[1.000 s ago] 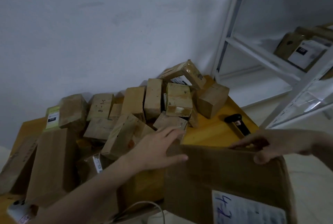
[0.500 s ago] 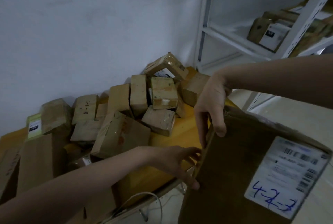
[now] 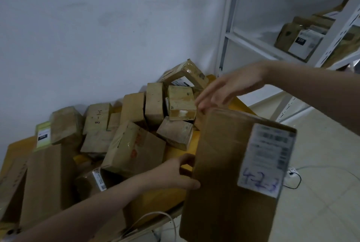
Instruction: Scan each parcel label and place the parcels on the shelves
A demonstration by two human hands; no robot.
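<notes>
A person stands at a yellow table [image 3: 176,153] piled w/ parcels, holding one large flat cardboard box [image 3: 224,173] upright, off the table's right edge. The left hand [image 3: 183,173] grips the box's left edge, thumb on the near face, fingers hidden behind. The right hand [image 3: 228,88] hovers just above the top edge, fingers straight and spread, grip wide, holding nothing. The white label [image 3: 266,159], marked "4-2-3" in blue pen, faces the viewer, probably so it can be read or scanned; print is blurred.

Approx. a dozen small taped boxes [image 3: 136,125] crowd the table behind. White metal shelves [image 3: 259,46] stand to the right, well apart from the box, already carrying parcels [image 3: 300,43]. No scanner visible. A white power strip [image 3: 291,172] and cable lie on the floor, below the route to the shelves.
</notes>
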